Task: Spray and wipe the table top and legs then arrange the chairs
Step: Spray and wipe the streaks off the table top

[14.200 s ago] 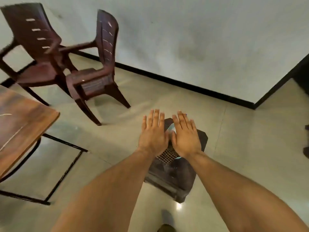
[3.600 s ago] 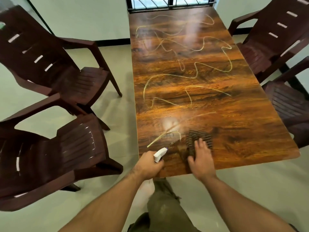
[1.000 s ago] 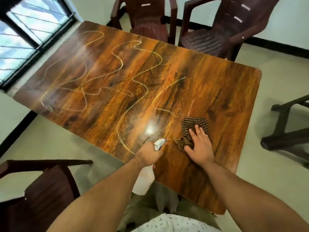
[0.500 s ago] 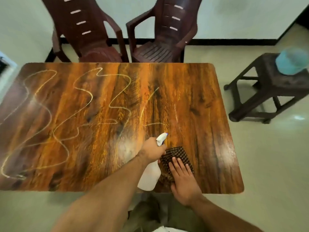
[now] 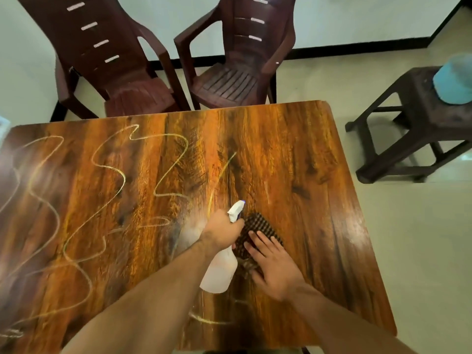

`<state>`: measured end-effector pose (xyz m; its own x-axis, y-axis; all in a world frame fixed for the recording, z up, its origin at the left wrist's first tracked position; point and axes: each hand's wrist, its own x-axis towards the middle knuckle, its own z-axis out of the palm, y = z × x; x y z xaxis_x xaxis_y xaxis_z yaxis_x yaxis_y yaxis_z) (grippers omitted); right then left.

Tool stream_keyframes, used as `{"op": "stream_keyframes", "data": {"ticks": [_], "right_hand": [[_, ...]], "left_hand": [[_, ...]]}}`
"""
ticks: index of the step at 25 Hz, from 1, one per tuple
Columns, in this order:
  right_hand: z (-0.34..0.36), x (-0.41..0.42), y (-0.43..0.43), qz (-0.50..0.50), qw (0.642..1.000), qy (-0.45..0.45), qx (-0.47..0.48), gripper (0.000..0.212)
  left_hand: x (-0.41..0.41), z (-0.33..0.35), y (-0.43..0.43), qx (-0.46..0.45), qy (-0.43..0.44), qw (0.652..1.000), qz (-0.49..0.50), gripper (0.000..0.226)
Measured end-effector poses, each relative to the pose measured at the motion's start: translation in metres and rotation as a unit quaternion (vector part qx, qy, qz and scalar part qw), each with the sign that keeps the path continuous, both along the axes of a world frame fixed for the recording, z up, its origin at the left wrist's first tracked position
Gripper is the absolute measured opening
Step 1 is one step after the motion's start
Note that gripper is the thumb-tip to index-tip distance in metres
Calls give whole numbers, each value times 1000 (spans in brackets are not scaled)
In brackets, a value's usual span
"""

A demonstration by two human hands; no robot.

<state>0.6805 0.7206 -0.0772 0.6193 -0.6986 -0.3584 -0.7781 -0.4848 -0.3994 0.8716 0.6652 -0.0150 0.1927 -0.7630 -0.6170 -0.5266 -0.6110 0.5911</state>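
The wooden table top (image 5: 301, 159) fills the middle of the head view, marked with pale wavy lines across its left and centre. My left hand (image 5: 221, 231) grips a white spray bottle (image 5: 222, 270) by its neck, nozzle pointing away over the table. Just to its right, my right hand (image 5: 274, 267) lies flat, fingers spread, pressing a dark checked cloth (image 5: 258, 224) onto the table. Two dark brown plastic chairs stand beyond the far edge, one at left (image 5: 109, 62) and one at right (image 5: 242, 60).
A dark plastic stool (image 5: 419, 118) stands on the floor to the right of the table, with a light blue object (image 5: 454, 80) on its top. A white wall with a black skirting runs behind the chairs. Pale tiled floor lies to the right.
The view has drawn closer over the table. My right hand and the cloth have shifted slightly forward; my left hand keeps hold of the spray bottle beside them.
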Motion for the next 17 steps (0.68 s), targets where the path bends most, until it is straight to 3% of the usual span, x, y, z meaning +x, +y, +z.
{"op": "stream_keyframes", "data": {"ticks": [6, 11, 12, 17], "right_hand": [[-20, 41, -116, -214, 975, 48, -23, 71], [-13, 19, -116, 2, 1000, 2, -15, 74], [-13, 5, -125, 1, 1000, 1, -17, 78], [-17, 34, -171, -199, 977, 71, -14, 98]], "left_hand": [[4, -5, -45, 13, 36, 999, 34, 11], [0, -4, -68, 5, 25, 999, 22, 15], [-1, -4, -70, 8, 28, 999, 26, 14], [1, 0, -79, 10, 52, 995, 79, 13]]}}
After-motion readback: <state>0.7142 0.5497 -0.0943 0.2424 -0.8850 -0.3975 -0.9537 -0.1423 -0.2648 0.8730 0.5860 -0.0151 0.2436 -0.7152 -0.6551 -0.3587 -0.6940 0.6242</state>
